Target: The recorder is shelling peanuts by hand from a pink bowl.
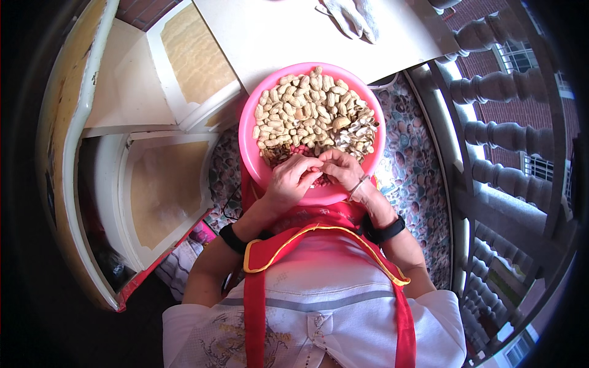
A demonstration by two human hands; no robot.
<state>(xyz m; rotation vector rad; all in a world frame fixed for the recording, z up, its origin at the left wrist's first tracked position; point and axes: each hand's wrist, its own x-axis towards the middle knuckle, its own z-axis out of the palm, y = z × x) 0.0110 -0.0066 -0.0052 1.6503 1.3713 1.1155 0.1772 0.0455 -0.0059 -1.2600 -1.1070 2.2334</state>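
A pink plastic basin point(248, 133) sits in front of my body, heaped with unshelled peanuts point(294, 103). Over its near side my left hand point(291, 180) and my right hand point(343, 169) meet at the fingertips. A reddish peanut kernel point(314, 169) shows between the thumb and forefinger of my left hand. My right fingers are pinched together beside it; whatever they hold is hidden. Red shelled kernels point(301, 150) lie just beyond my hands, and more are partly covered beneath them. Broken, empty shells point(356, 137) are piled along the basin's right side. Darker bits point(276, 155) gather at its left.
Beyond the basin stands a white tabletop point(280, 41) with a pair of grey-white gloves point(354, 20). A cabinet with open doors point(168, 188) is at left. To the right, a baluster railing point(504, 138) borders the pebble-patterned floor point(409, 152). A red apron point(313, 239) covers my lap.
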